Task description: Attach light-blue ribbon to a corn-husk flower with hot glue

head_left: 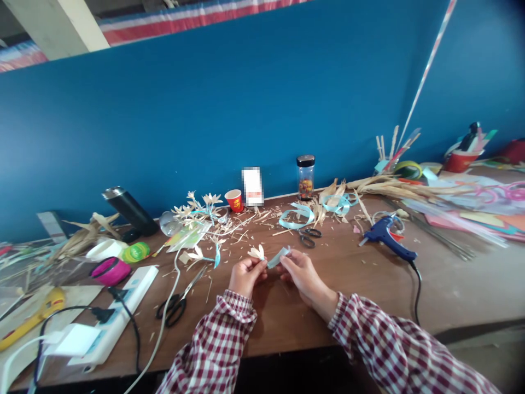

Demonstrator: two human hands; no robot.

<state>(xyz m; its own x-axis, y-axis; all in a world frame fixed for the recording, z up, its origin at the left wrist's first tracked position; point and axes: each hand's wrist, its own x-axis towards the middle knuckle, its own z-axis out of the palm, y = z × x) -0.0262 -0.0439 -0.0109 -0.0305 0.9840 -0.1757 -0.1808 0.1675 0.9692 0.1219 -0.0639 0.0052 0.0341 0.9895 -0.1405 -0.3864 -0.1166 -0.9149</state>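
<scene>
Between the fingertips of my left hand (249, 273) is a small cream flower (257, 252) that looks made of dried husk, petals upward. My right hand (301, 271) pinches a strip of pale blue ribbon (278, 258), whose other end reaches toward the flower's base. Whether the ribbon is wrapped round the stem I cannot tell. Left of my hands lie a finished-looking flower with a blue stem (217, 254) and black-handled scissors (177, 306). A second, smaller pair of scissors (309, 237) rests beyond my right hand, beside a loop of blue ribbon (296, 215).
A blue glue gun (388, 236) with its cord lies to the right. On the left are a white power strip (123, 312) with cables and a dark bottle (130, 210). A red paper cup (234, 201) and a glass jar (305, 178) stand by the blue partition among husk scraps.
</scene>
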